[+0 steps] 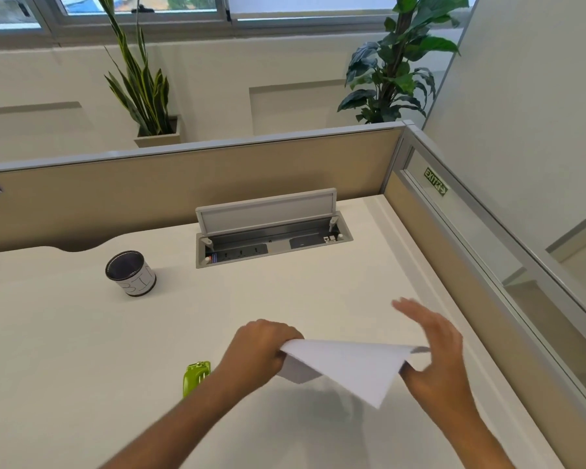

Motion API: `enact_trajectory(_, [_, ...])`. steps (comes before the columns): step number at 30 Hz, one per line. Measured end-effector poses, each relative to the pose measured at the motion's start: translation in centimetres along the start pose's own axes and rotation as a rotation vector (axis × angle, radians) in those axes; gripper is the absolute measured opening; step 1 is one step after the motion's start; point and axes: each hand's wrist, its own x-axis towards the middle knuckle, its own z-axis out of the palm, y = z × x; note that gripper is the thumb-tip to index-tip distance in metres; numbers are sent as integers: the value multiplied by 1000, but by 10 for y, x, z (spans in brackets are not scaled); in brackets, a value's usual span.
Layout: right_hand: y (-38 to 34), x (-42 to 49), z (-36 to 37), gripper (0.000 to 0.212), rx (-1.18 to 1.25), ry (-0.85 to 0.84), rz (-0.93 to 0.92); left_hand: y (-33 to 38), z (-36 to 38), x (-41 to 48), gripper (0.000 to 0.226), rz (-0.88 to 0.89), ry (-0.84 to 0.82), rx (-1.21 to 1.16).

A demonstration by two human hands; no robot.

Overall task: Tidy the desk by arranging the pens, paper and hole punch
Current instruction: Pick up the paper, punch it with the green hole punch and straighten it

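both forearms reach in from the bottom edge, bare. left hand (263, 346) is curled into a fist, grip closed on the left end of a white paper sheet (349, 367). right hand (433, 353) is at the sheet's right end, thumb under the fold, fingers spread and blurred above it; cannot tell if that grip is actually pinching. paper is thin, matte, bent over on itself into a rough triangle, one corner pointing down, held just above the tabletop (82, 333) with a soft shadow beneath. tabletop is smooth off-white laminate. green glossy plastic hole punch (197, 375) lies on it just left of the left wrist, partly hidden by the forearm. round pen cup (131, 273), dark mesh inside with a white scribbled wrap, stands well apart at back left. grey metal cable box (268, 231), lid flipped up, is recessed at the back centre. tan fabric partition (149, 191) behind.
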Motion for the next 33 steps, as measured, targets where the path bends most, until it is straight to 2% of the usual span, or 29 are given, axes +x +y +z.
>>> enact_trajectory(3, [1,7,4,69,21,-196,-56,7,-6,6,38,40,-111,125])
enact_trajectory(5, [3,7,6,52,220,-272,72,7,-11,5,28,-4,-103,41])
enact_trajectory(8, [6,6,11,38,471,-247,351,-10,-18,-3,21,-138,-41,-372])
enact_trajectory(12, [8,-8,20,26,635,-165,489,-35,-11,-28,30,-292,78,-992])
enact_trajectory(15, [7,-22,33,32,797,-128,625,-36,9,-39,34,-327,184,-1199])
enact_trajectory(17, [5,-27,39,31,883,-104,730,-32,18,-39,37,-352,310,-1269])
enact_trajectory(19, [5,-30,45,33,862,-80,701,-30,22,-37,43,-378,441,-1334])
enact_trajectory(22, [5,-30,48,25,784,-42,636,-29,18,-32,54,-376,528,-1356])
enact_trajectory(24, [8,-28,47,24,787,-7,654,-30,17,-28,47,-352,521,-1335])
enact_trajectory(27, [11,-23,42,21,795,-74,562,-33,15,-23,42,-322,484,-1316])
enact_trajectory(29, [12,-20,42,23,815,-67,573,-38,12,-20,40,-313,481,-1284])
enact_trajectory(33, [11,-12,47,40,830,8,667,-43,11,-16,38,-287,407,-1273])
